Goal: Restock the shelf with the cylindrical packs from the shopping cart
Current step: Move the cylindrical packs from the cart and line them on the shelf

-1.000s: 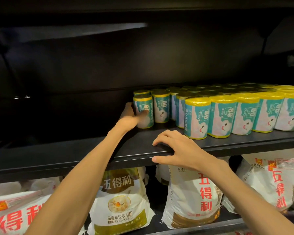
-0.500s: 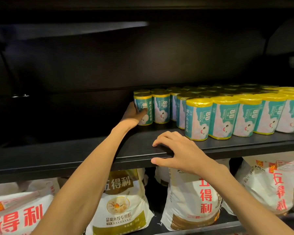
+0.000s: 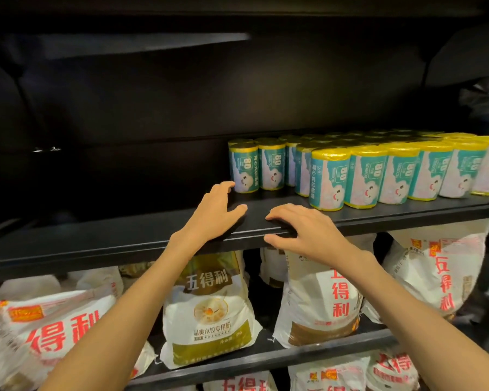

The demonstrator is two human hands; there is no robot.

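resting spread on shelf (image 3: 124, 244): both hands, holding nothing; left hand (image 3: 213, 214) possibly touching leftmost pack (image 3: 244, 169).

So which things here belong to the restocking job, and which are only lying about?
Belong to the job:
- cylindrical packs in rows on the shelf
- shelf, bare on its left part
- left hand, open, near the leftmost pack
- right hand, resting on the shelf edge

Only lying about:
- flour bags on the lower shelves

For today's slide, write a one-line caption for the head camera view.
Left hand open beside the leftmost cylindrical pack, right hand resting on the shelf edge.
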